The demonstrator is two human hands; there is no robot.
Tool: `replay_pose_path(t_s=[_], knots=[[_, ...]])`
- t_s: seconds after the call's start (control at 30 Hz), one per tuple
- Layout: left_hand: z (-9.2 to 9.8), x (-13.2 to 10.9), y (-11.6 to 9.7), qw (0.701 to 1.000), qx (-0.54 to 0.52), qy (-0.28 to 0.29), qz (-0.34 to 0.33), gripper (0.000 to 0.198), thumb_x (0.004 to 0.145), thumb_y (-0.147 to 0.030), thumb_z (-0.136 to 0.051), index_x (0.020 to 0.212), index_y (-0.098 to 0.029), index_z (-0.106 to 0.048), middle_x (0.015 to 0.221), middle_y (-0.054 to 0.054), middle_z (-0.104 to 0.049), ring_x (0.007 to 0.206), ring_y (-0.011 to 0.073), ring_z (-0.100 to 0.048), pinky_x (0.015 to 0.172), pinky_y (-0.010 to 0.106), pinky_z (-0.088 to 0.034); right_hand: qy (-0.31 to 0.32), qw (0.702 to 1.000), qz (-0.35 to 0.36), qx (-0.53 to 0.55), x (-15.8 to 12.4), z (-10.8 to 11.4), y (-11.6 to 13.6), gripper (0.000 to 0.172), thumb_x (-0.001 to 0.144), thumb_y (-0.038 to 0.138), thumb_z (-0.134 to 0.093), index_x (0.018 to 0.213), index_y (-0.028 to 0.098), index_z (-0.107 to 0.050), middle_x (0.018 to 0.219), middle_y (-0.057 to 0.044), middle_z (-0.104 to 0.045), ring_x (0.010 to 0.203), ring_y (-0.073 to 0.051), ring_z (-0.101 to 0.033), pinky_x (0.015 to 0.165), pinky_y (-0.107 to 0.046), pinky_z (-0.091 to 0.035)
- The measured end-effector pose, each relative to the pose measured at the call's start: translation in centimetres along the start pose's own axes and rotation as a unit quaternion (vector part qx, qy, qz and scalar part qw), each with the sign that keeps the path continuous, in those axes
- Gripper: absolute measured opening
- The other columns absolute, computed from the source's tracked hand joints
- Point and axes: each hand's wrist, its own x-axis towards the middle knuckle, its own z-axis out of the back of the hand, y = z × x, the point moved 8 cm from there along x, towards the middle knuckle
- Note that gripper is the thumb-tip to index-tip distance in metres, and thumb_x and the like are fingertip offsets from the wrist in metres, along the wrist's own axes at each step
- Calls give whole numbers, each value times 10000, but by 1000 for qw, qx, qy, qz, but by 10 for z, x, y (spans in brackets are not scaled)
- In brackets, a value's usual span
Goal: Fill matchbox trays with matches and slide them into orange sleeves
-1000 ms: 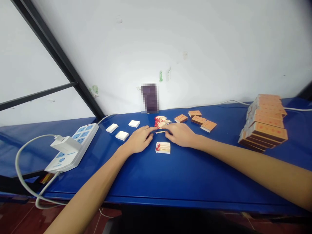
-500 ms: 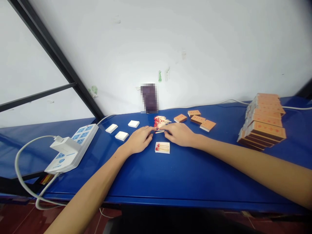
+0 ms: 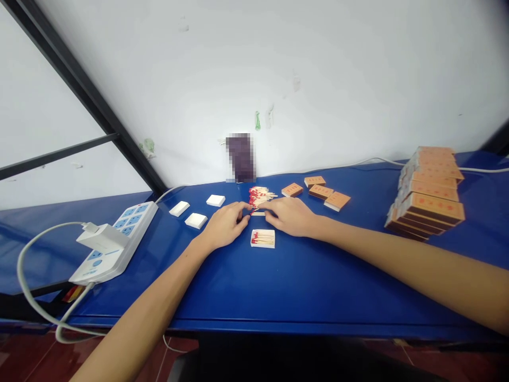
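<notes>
Looks like we're mid-sort: left hand (image 3: 225, 225) and right hand (image 3: 290, 216) meet at the near edge of the loose match pile (image 3: 259, 194). Fingers of both are drawn together w/ tips on a few sticks (image 3: 256, 211) lying on the worktop (image 3: 278, 286), tho we can't tell if they're properly pinched or just pressed flat. The open tray (image 3: 263, 238), some matches in it, sits just in front of the hands, untouched. Imo shifting that little bunch calls for squaring it up first, red heads all one way — tray's narrow.
</notes>
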Motion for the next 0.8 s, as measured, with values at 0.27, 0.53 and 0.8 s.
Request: replay_pose_path(t_s=[0.27, 0.53, 0.8], knots=[[0, -1, -1, 1000, 4, 5, -16, 292, 956, -294, -479, 1204, -214, -610, 841, 22, -608, 717, 169, -561, 663, 303, -402, 3, 1000, 9, 22, 0, 1, 2, 388, 947, 244, -438, 1251, 265, -677, 1074, -44, -754, 940, -198, -675, 740, -277, -441], [-2, -1, -4, 999, 28, 18, -41, 359, 993, -312, -419, 1290, -243, -609, 903, 45, -608, 775, 182, -571, 705, 314, -418, 3, 1000, -3, 16, 1, -2, -2, 369, 947, 251, -440, 1224, 252, -685, 1043, -51, -758, 918, -207, -684, 749, -287, -439], [-3, -1, -6, 997, 51, 29, -49, 364, 1001, -298, -398, 1248, -256, -662, 869, 48, -586, 805, 191, -576, 705, 310, -413, -8, 1000, -25, -4, 1, -1, -6, 341, 958, 270, -427, 1181, 259, -686, 988, -48, -755, 883, -214, -677, 694, -285, -407]])
